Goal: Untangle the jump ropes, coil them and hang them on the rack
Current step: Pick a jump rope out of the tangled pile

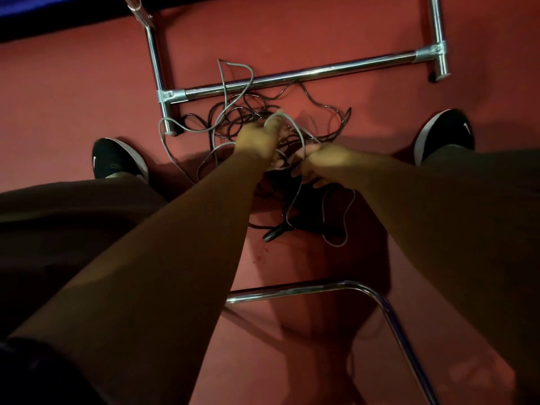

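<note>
Straight down onto a red floor [292, 30]. Both bare forearms stretched to mid-frame, into a tangle of jump ropes [233, 115] heaped between a left shoe [117, 159] at mid-left and a right shoe [444, 133] at mid-right. In the left hand [254, 138], a loop of the grey rope [222, 76], pinched and raised above the heap. Just beside it, the right hand [318, 159], fingers curled round dark strands. Across the upper frame, the chrome rack [292, 73], with rope loops crossing its lower bar. Below the hands, a black handle [273, 233]; lower still, a bent chrome tube [292, 289].
</note>
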`<state>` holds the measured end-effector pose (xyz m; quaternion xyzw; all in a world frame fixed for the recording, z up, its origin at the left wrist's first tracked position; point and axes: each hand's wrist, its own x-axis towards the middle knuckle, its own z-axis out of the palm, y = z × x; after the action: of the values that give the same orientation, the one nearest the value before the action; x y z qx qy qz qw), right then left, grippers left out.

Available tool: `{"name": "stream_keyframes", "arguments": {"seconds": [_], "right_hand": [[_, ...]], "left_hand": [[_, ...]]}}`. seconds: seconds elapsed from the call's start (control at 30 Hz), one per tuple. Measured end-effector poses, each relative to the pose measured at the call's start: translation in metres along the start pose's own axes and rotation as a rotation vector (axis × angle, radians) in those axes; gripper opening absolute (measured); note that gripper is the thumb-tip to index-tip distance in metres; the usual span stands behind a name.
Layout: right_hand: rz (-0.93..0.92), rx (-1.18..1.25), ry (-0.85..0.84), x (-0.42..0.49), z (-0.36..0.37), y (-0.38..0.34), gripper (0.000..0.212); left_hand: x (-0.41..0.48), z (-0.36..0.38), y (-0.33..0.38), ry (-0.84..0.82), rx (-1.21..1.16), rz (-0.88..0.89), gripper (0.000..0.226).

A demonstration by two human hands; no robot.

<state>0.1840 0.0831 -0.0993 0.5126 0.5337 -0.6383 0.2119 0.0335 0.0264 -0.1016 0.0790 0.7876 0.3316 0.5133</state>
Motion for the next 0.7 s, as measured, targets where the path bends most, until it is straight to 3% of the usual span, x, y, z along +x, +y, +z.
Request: {"name": "stream_keyframes", "arguments": {"seconds": [0.13, 0.23, 0.33, 0.43, 0.57, 0.63, 0.7], "right_hand": [[-0.04, -0.063, -0.046, -0.007, 0.003, 0.001, 0.009], [-0.03, -0.233, -0.011, -0.014, 0.005, -0.003, 0.013], [-0.075, -0.387, 0.017, -0.034, 0.004, -0.009, 0.017], [-0.197, -0.311, 0.147, -0.058, -0.002, -0.022, 0.027], [-0.29, 0.081, 0.2, -0.1, -0.007, -0.064, 0.03], [-0.367, 0.144, 0.192, -0.122, -0.013, -0.093, 0.027], [-0.387, 0.078, 0.181, -0.147, -0.019, -0.122, 0.018]], "left_hand": [[-0.016, -0.009, 0.031, 0.031, -0.174, 0.015, 0.06], [-0.033, -0.019, 0.058, -0.001, -0.355, 0.038, 0.058], [-0.049, -0.033, 0.08, 0.082, -0.288, 0.143, 0.059], [-0.065, -0.05, 0.096, 0.127, -0.085, 0.249, 0.057], [-0.092, -0.074, 0.12, 0.092, 0.195, 0.296, 0.046], [-0.11, -0.085, 0.14, 0.032, 0.098, 0.247, 0.024], [-0.134, -0.098, 0.166, -0.148, -0.23, 0.154, 0.016]]}}
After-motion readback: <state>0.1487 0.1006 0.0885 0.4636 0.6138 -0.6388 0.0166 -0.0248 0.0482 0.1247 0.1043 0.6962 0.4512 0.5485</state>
